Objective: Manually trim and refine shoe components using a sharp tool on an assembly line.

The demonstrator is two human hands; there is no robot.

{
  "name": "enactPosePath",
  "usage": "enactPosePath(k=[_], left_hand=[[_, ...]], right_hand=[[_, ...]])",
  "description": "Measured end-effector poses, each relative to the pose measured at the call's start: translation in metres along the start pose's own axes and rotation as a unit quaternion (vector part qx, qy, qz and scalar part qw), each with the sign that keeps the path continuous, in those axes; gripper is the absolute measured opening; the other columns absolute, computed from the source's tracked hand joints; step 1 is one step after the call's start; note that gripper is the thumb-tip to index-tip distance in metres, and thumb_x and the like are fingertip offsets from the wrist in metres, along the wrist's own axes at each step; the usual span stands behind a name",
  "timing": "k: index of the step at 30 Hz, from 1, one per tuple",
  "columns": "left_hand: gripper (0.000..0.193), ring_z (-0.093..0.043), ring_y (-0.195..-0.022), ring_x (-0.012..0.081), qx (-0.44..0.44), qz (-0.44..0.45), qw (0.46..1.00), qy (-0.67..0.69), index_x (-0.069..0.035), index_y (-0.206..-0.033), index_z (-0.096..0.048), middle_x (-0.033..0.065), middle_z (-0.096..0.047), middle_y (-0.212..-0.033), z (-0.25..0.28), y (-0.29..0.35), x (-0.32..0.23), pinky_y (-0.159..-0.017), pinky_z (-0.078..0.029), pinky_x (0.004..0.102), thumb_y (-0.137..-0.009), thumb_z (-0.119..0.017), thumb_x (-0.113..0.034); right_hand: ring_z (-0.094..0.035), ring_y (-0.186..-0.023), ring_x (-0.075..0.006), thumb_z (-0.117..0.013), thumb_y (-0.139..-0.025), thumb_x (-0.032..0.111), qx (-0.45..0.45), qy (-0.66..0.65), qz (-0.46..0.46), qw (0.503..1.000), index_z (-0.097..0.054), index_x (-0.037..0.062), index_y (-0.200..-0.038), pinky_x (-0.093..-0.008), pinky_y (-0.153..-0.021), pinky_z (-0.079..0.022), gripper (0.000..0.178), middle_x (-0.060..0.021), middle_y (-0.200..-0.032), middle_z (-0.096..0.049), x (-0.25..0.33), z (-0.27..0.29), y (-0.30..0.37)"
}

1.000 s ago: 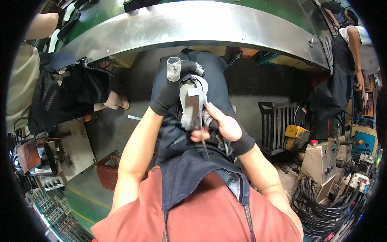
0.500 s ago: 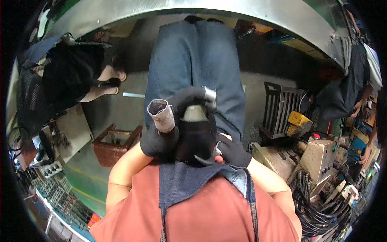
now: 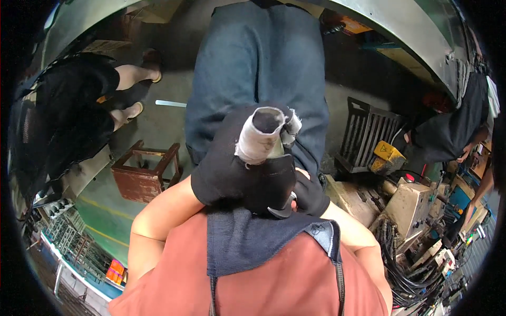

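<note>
My left hand [image 3: 229, 171], in a black glove, is closed around a curved metal piece [image 3: 282, 211] in front of my apron. White tape [image 3: 256, 136] wraps its thumb like a sleeve, and ragged tape covers a fingertip beside it. The glove hides most of the piece; a bright curved edge shows low down and a pale patch shows between thumb and fingers. I cannot tell its full shape. On the right side, my right hand [image 3: 312, 196], in a black glove with bare fingertips, is closed at the piece's edge.
A brown wooden stool [image 3: 139, 179] stands to the left, near another person's legs [image 3: 126, 95]. A metal trough edge [image 3: 390, 21] curves across the far side. On the right are a slatted dark rack [image 3: 363, 137], a yellow box [image 3: 387, 152], a control box [image 3: 408, 203] and black cables [image 3: 392, 274].
My left hand has turned and shifted right over the piece, bringing its taped thumb beside the taped fingertip and covering more of the pale part. My right hand has stayed nearly in place.
</note>
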State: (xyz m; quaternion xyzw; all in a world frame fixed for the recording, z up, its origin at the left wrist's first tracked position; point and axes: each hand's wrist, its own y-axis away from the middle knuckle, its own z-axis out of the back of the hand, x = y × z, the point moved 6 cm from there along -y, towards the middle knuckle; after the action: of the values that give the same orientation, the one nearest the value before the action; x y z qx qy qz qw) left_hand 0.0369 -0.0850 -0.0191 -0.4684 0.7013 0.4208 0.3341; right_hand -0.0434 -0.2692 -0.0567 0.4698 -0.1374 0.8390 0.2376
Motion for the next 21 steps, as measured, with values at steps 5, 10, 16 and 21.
enactPosePath(k=[5, 10, 16, 21], left_hand=[[0.027, -0.062, -0.085, 0.0134, 0.009, -0.074, 0.994, -0.08, -0.002, -0.105, -0.061, 0.0054, -0.064, -0.092, 0.0, -0.01, -0.005, -0.077, -0.049, 0.0269, -0.086, -0.066, -0.021], [0.082, -0.062, -0.094, 0.024, -0.079, -0.144, 0.983, 0.077, 0.0, -0.107, -0.061, 0.0133, -0.066, -0.1, 0.049, -0.038, -0.018, -0.09, -0.047, 0.0359, -0.082, -0.029, -0.071], [0.103, -0.063, -0.101, 0.0274, -0.06, -0.155, 0.974, 0.156, 0.004, -0.112, -0.058, 0.0186, -0.065, -0.106, 0.065, -0.027, -0.006, -0.095, -0.046, 0.0383, -0.082, -0.017, -0.086], [0.071, -0.062, -0.104, 0.0232, 0.061, -0.208, 0.966, -0.139, 0.0, -0.106, -0.063, 0.0152, -0.066, -0.109, 0.037, -0.023, 0.018, -0.094, -0.046, 0.0364, -0.094, -0.04, -0.065]], right_hand=[[-0.061, -0.097, -0.0386, -0.068, -0.074, 0.031, -0.054, -0.037, -0.054, 0.996, -0.057, -0.0017, -0.086, -0.0459, -0.085, -0.05, 0.036, -0.0193, -0.103, -0.058, -0.021, -0.018, 0.006], [-0.062, -0.096, -0.0375, -0.068, -0.069, 0.026, -0.065, -0.097, -0.123, 0.985, -0.059, 0.0001, -0.085, -0.046, -0.083, -0.051, 0.032, -0.018, -0.102, -0.059, -0.041, -0.032, 0.016], [-0.062, -0.1, -0.0363, -0.071, -0.064, 0.025, -0.057, -0.042, -0.147, 0.987, -0.06, 0.0018, -0.087, -0.046, -0.082, -0.05, 0.034, -0.0166, -0.104, -0.06, -0.029, -0.012, 0.013], [-0.06, -0.102, -0.038, -0.073, -0.066, 0.028, -0.085, 0.057, -0.038, 0.994, -0.058, 0.0007, -0.094, -0.048, -0.085, -0.048, 0.042, -0.0185, -0.108, -0.059, -0.013, 0.003, 0.003]])
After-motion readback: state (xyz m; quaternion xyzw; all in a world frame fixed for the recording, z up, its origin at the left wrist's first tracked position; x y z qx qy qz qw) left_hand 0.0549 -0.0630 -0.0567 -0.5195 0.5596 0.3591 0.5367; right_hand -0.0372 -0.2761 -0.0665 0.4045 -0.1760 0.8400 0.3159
